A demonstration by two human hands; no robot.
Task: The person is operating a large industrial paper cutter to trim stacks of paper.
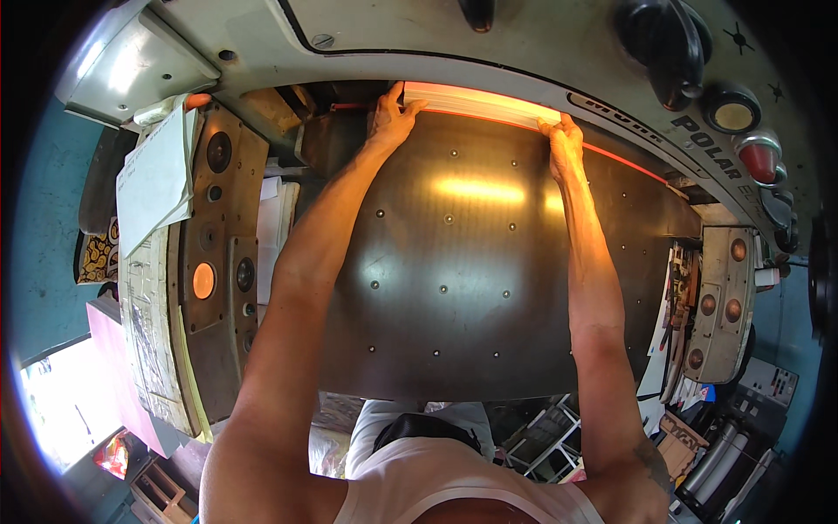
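A stack of paper (476,101) lies at the far edge of a dark metal machine bed (445,253), lit orange under the overhanging front of a paper cutter. At the stack's left end, my left hand (393,118) grips the corner, its thumb along the near edge. My right hand (563,140) grips the right end with bent fingers against the near edge. Both arms reach straight out over the bed. The back of the stack is hidden beneath the machine housing (384,48).
A thin red strip (628,163) runs along the bed's far edge. Left stands a control block (223,218) with loose paper sheets (157,179) on top; right, another block (720,306). Knobs and a red lamp (758,159) sit on the housing. Small studs dot the bed.
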